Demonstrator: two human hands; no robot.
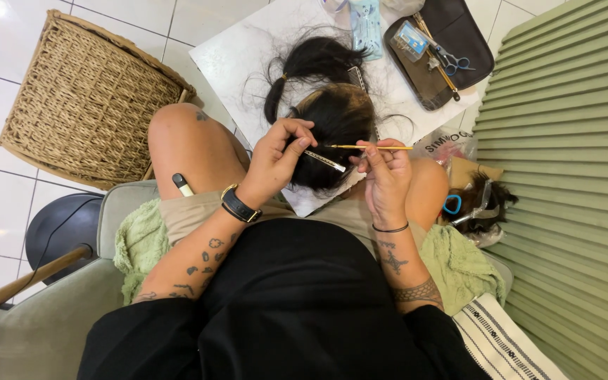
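a: two hands over one head of black hair [336, 123], which sits between the knees in front of a white table [233, 56]. what's far left?

b: a woven basket [86, 98] on the tiles. then the left hand [276, 158], fingers pinched on a silver hair clip [324, 161] against the hair

a: and the right hand [386, 176]?

b: fingers curled, pinching a thin yellow tail comb [371, 147] that lies level across the hair. further right, a dark tray [459, 35] with scissors [452, 62], then green slats [564, 176]
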